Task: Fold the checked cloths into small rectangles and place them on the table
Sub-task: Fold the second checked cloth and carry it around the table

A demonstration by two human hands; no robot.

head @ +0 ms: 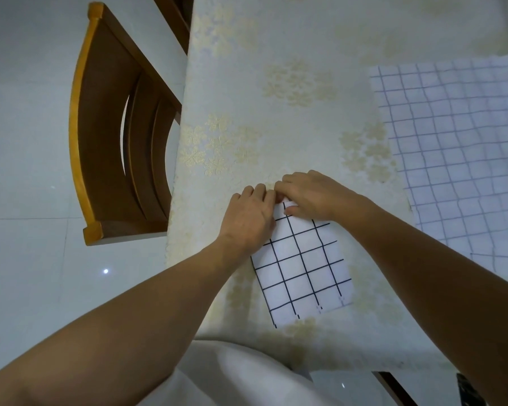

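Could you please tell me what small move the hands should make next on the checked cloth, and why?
Probably draw the far edge of the checked cloth back toward the near edge, halving it: the left hand and right hand sit at that far edge, the right pinching it, and the cloth lies as a long rectangle.

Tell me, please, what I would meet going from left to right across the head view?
Wooden chair → left hand → right hand → spread-out checked cloth. The folded checked cloth lies under both hands, so its place in the order is unclear and I leave it out.
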